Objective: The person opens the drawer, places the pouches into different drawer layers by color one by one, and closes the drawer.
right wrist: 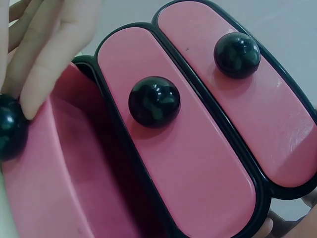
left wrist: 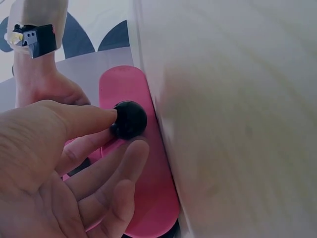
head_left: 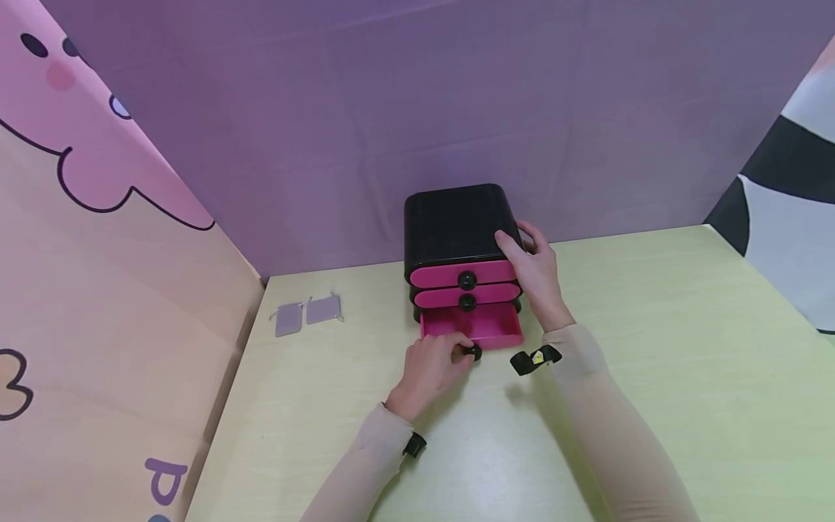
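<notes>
A small black drawer cabinet (head_left: 459,221) with pink drawer fronts stands against the back wall. Its bottom drawer (head_left: 499,341) is pulled out, and bare pink inside shows. My left hand (head_left: 433,370) pinches the round black knob (left wrist: 130,120) of that drawer between thumb and finger, the other fingers loosely bent below. On the cabinet's right side, my right hand (head_left: 540,279) grips the body, thumb on the top edge. The middle drawer (right wrist: 198,163) and the top drawer (right wrist: 282,134) are closed, each with a black ball knob.
Two small grey-purple drawstring pouches (head_left: 289,319) lie side by side on the light wooden table (head_left: 313,406), left of the cabinet. A purple cloth wall (head_left: 326,145) rises right behind the cabinet. A printed panel (head_left: 130,290) borders the table on the left.
</notes>
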A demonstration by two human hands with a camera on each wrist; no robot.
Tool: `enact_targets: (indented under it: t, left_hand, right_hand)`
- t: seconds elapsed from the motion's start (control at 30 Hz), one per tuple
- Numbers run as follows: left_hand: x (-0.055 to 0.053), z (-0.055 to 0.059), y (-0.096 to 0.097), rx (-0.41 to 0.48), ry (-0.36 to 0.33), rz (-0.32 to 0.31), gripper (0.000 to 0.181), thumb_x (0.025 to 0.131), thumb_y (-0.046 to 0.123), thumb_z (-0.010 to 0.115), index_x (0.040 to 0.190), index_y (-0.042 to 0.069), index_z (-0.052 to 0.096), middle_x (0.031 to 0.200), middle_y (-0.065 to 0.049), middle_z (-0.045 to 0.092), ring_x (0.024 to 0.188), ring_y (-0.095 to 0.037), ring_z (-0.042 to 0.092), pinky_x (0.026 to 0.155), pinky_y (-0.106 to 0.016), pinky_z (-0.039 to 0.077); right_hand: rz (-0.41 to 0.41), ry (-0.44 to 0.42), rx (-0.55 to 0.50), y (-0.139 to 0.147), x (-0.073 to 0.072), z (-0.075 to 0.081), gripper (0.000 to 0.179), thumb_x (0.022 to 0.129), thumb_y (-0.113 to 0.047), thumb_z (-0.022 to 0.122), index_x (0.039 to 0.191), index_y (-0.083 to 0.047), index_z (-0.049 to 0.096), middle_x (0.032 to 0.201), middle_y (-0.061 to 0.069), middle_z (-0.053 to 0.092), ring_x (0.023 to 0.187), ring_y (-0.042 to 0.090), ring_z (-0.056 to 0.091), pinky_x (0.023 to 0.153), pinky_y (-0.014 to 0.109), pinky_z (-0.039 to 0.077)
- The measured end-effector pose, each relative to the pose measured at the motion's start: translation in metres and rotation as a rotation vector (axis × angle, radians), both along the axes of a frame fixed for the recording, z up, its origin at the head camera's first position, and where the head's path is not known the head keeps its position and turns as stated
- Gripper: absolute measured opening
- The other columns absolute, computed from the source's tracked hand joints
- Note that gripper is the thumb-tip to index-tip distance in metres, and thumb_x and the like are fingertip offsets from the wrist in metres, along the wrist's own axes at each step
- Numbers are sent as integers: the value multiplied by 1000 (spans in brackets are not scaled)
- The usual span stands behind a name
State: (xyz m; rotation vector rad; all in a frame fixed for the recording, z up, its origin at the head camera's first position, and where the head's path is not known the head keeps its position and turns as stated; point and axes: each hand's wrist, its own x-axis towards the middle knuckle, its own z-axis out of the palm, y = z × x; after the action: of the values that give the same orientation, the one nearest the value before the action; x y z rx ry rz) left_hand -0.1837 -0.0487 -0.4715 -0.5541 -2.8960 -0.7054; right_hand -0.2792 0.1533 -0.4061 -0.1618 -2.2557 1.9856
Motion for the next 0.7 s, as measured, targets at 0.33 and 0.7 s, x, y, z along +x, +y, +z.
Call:
enact_targets:
  t: [0.33,0.7]
  left_hand:
    - [6,-1,0,10,3,-15,17,96,25,80,112,22,83,95,6,83,73,-8,68,55,-19,39]
    - [13,-2,-1,-12,16,-15,16,96,28,80,111,25,84,92,10,81,73,-8,68,55,-21,40]
  right_hand:
    - [0,7,0,0,1,0,77,99,-61,63,164,-27,39,157,18,48,136,31,50,120,54,42]
    - [-3,6,-9,-1,1,-1,77,99,-60,63,164,-26,39,154,17,49,131,30,53,118,54,45]
